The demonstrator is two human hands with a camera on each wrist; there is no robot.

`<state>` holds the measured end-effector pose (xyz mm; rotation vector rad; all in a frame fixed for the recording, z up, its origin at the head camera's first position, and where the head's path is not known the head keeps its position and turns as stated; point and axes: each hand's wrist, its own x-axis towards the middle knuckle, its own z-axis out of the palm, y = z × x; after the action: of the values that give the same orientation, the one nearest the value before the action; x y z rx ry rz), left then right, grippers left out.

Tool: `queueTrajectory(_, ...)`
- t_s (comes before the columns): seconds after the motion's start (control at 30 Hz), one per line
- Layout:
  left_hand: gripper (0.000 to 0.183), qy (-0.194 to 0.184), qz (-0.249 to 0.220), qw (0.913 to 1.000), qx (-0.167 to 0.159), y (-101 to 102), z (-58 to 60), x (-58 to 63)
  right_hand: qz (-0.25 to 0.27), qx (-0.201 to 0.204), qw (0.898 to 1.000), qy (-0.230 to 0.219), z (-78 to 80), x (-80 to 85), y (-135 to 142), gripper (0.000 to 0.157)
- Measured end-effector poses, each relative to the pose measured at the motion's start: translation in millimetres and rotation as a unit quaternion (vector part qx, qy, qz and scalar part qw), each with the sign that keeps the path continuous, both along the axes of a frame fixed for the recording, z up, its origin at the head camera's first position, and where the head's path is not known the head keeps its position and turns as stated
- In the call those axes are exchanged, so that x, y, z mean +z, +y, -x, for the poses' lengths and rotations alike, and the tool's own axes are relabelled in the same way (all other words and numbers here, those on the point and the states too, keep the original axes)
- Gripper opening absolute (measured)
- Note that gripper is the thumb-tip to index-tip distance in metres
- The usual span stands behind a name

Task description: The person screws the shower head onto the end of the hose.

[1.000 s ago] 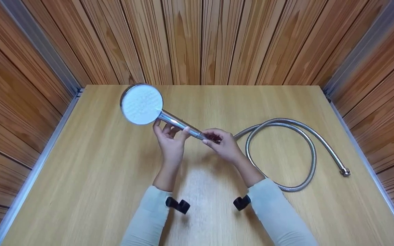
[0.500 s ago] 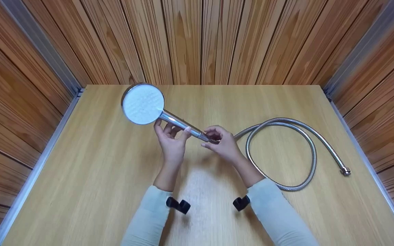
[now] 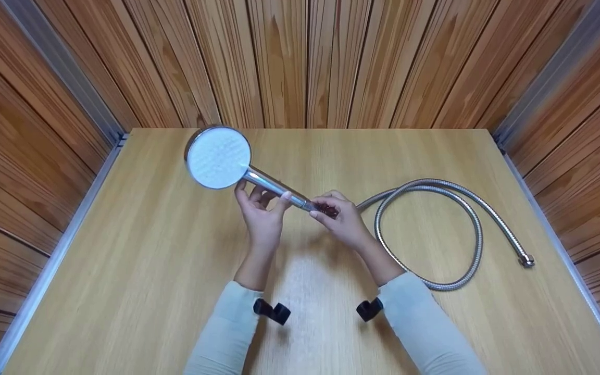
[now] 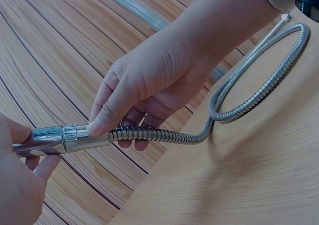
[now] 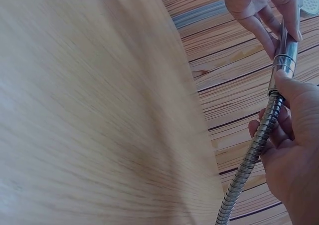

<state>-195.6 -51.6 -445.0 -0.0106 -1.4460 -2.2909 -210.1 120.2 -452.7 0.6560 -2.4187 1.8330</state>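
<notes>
In the head view a chrome shower head (image 3: 219, 157) with a round white face is held above the table, its handle slanting down to the right. My left hand (image 3: 262, 224) grips the handle (image 3: 271, 183), thumb on the near side and fingers behind. At the handle's lower end my right hand (image 3: 344, 221) pinches the smooth tapered nut (image 4: 97, 142) of a metal shower hose (image 4: 154, 134). In the left wrist view the nut sits in line with the handle, against a ridged ring (image 4: 71, 138). The right thumb (image 5: 289, 83) lies along the nut.
The hose runs off to the right and lies in a loop (image 3: 478, 237) on the wooden table (image 3: 123, 260). Its other end carries a hex nut (image 3: 526, 261) near the right side. Wood-plank walls (image 3: 284, 62) stand behind and at both sides.
Half a second ago the right thumb and fingers were spread away from the nut; now they are back together on it. The left hand and shower head have hardly moved.
</notes>
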Motion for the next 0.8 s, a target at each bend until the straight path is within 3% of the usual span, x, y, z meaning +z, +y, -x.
queueTrajectory(0.17,0.084,0.0,-0.005,1.0,0.0,0,1.0,-1.3,-0.007,0.013,1.0,0.003,-8.3,15.9,-1,0.025)
queueTrajectory(0.4,0.084,-0.01,-0.001,0.9999,0.006,0,1.1,-1.7,0.007,0.013,1.0,-0.023,8.8,-14.8,4,0.026)
queueTrajectory(0.57,0.083,-0.005,0.001,1.0,0.003,1,0.4,-0.9,0.0,-0.007,1.0,-0.028,8.4,-13.2,4,0.036)
queueTrajectory(0.8,0.083,-0.01,0.005,0.9999,-0.001,1,-0.5,-0.9,0.001,-0.023,0.999,-0.038,8.6,-14.3,3,0.025)
